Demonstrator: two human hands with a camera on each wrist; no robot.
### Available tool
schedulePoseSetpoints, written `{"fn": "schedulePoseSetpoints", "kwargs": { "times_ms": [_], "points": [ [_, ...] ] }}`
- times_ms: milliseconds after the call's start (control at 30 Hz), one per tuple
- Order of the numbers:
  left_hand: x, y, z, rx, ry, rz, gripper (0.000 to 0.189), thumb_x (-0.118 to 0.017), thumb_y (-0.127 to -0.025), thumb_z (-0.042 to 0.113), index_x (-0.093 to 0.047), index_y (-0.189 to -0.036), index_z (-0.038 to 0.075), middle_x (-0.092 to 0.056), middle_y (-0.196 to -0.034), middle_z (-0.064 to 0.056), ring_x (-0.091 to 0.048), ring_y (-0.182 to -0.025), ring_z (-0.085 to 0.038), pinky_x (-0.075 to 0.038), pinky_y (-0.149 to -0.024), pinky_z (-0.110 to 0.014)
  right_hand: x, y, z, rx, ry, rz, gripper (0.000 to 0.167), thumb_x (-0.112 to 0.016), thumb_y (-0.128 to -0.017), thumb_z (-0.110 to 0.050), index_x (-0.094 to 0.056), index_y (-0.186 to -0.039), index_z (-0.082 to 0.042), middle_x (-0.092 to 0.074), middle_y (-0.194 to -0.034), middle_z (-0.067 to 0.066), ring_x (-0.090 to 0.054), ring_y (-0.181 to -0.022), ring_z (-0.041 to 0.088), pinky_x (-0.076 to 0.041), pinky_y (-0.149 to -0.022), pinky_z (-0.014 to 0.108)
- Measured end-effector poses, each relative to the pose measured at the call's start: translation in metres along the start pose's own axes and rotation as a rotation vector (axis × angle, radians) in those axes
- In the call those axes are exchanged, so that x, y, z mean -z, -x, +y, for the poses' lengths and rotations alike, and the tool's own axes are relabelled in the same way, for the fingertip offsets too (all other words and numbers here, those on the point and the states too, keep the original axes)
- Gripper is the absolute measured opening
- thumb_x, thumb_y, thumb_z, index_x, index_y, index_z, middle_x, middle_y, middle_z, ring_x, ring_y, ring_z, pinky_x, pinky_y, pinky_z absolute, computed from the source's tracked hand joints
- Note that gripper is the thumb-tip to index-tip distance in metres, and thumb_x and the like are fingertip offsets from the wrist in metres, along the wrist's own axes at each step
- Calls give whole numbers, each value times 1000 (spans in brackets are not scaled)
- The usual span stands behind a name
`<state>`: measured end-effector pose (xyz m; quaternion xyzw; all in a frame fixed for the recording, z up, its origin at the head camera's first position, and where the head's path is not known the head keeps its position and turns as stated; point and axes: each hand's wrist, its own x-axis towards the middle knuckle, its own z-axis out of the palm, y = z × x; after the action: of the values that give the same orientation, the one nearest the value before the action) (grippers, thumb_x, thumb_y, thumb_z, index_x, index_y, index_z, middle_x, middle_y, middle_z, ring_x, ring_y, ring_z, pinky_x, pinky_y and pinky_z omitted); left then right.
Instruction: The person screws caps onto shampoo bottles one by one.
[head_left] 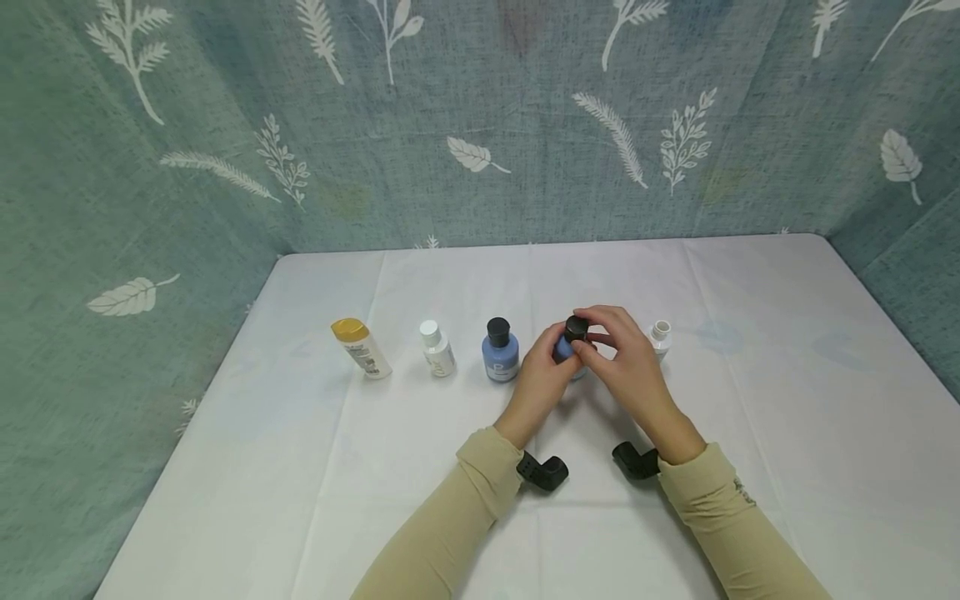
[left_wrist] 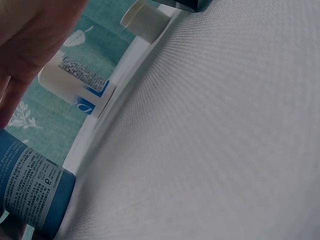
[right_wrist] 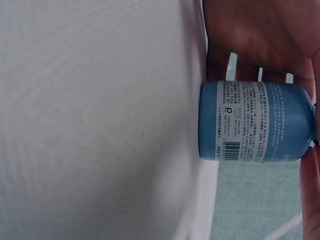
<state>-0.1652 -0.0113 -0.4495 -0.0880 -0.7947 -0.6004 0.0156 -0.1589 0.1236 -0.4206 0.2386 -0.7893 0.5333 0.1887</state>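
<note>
Both hands are on a blue bottle [right_wrist: 245,122] with a black cap [head_left: 576,327], which stands upright among a row of bottles on the white-covered table. In the head view, my left hand [head_left: 542,371] holds its body from the left. The fingers and thumb of my right hand [head_left: 624,354] pinch the black cap from the right. The right wrist view shows the bottle's printed label with a barcode; its base is close at the cloth. A matching blue bottle [head_left: 500,357] with a black cap stands just left of my left hand.
Farther left stand a small white bottle [head_left: 438,353] with a white cap and a white bottle [head_left: 367,354] with a yellow cap. Beyond my right hand is another white bottle [head_left: 661,335], partly hidden. A green leaf-patterned cloth [head_left: 480,200] hangs behind the table.
</note>
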Motion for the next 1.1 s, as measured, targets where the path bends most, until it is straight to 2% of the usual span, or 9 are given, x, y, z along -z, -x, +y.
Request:
{"fn": "schedulePoseSetpoints", "kwargs": {
  "times_ms": [133, 167, 333, 400, 500, 700, 833, 933, 1100],
  "points": [
    [0, 0, 0, -2, 16, 8, 41, -63, -82, 25, -51, -121, 30, -52, -118, 14, -47, -106, -1, -40, -87, -24, 2, -1, -1, 7, 12, 11, 40, -66, -79, -6, -56, -117, -9, -49, -116, -1, -47, -107, 14, -46, -80, 24],
    [1, 2, 5, 0, 26, 7, 42, -63, -82, 24, -51, -122, 28, -52, -119, 12, -47, -107, -3, -40, -88, -25, 3, -1, -2, 14, 17, 16, 39, -67, -79, -6, -56, -117, -8, -49, -116, -1, -47, -107, 14, -46, -80, 25],
    [-2, 2, 9, -50, 8, 41, 46, -65, -80, 33, -48, -123, 31, -50, -122, 11, -46, -110, -5, -37, -91, -30, 12, -6, -36, 48, 50, 42, 34, -64, -79, 2, -56, -113, 2, -51, -113, 12, -49, -105, 25, -47, -79, 34],
    [-5, 0, 8, -104, -18, 72, 49, -65, -79, 37, -46, -124, 31, -48, -123, 12, -44, -112, -5, -35, -93, -32, 16, -7, -48, 59, 43, 46, 33, -61, -79, 6, -55, -112, 6, -51, -112, 18, -49, -104, 29, -47, -79, 37],
    [-6, 1, 13, -189, -43, 116, 53, -63, -80, 41, -43, -127, 27, -44, -126, 12, -39, -116, -4, -33, -96, -32, 20, -9, -45, 63, 21, 59, 33, -59, -81, 6, -55, -113, 5, -52, -112, 16, -50, -105, 27, -47, -81, 34],
    [-5, 3, 24, -317, -98, 185, 58, -61, -81, 43, -38, -131, 23, -38, -129, 13, -31, -121, -2, -29, -99, -30, 32, -12, -30, 17, 37, 71, 34, -57, -87, -9, -54, -120, -13, -54, -114, 1, -52, -104, 15, -44, -85, 26],
    [-3, 5, 32, -433, -146, 223, 54, -62, -82, 35, -40, -130, 22, -36, -132, 8, -28, -123, -7, -28, -99, -31, 42, -14, -28, -53, 31, 68, 35, -55, -89, -18, -52, -123, -22, -53, -116, -4, -53, -104, 12, -43, -84, 23],
    [-1, 5, 40, -556, -189, 251, 51, -64, -82, 27, -43, -127, 17, -36, -133, 2, -28, -123, -13, -28, -98, -32, 51, -15, -30, -126, 10, 67, 35, -53, -90, -20, -50, -124, -27, -51, -119, -7, -52, -105, 11, -44, -82, 22],
    [2, 9, 57, -747, -248, 244, 44, -63, -82, 21, -46, -122, 13, -40, -131, -2, -32, -121, -18, -29, -97, -33, 66, -17, -32, -265, -74, 54, 35, -53, -90, -26, -50, -125, -24, -52, -119, -1, -54, -102, 13, -45, -81, 23]
  ]
}}
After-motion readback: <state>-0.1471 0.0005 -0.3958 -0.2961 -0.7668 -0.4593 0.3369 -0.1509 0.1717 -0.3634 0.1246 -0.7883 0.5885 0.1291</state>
